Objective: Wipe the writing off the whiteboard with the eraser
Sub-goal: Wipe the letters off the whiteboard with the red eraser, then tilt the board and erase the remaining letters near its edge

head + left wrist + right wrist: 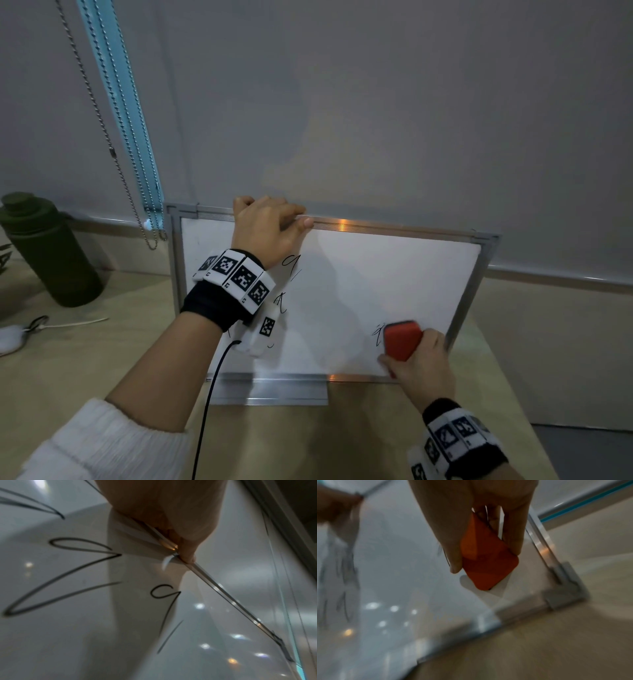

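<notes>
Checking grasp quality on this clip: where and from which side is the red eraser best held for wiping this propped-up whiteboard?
By its two long sides, coming from the back, away from the board. The eraser is a flat block lying face-on against the whiteboard, so only the back and edges are free. The right hand does this: thumb on one side, fingers on the other. The left hand grips the top frame.

A dark green bottle (pixel 48 250) stands on the wooden table (pixel 102 349) (bead chains (pixel 102 130) hang nearby).
</notes>
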`<move>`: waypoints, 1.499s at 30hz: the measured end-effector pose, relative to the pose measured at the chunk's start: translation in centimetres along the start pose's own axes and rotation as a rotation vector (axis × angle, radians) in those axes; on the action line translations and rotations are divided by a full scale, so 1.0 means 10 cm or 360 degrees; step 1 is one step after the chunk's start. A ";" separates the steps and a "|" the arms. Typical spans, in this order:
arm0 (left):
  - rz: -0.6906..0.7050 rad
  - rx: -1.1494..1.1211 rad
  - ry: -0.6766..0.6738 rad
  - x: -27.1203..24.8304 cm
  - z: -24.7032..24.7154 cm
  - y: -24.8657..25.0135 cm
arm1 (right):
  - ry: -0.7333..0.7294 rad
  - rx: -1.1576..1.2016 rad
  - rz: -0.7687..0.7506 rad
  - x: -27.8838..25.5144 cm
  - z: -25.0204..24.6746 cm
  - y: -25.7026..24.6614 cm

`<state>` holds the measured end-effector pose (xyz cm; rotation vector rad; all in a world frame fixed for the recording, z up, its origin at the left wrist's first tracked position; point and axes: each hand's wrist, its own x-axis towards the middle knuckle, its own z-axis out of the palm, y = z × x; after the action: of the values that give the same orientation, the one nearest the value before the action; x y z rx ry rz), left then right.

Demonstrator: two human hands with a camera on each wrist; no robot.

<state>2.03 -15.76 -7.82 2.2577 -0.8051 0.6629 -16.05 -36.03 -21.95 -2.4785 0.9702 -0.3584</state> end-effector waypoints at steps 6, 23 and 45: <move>0.0022 0.0026 0.0014 0.00 0.02 -0.01 | 0.0432 0.0434 0.0114 0.22 -0.28 -0.34; 0.0009 0.0029 0.0024 0.00 0.03 -0.05 | 0.0389 0.0107 -0.0443 0.03 0.02 -0.48; 0.0065 0.0124 -0.0202 -0.05 -0.15 0.00 | 0.0665 -0.0307 -0.1758 0.17 0.13 -0.95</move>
<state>1.35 -14.53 -7.18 2.3787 -0.9029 0.5835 -8.85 -30.60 -18.19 -2.9522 -0.3855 -1.1858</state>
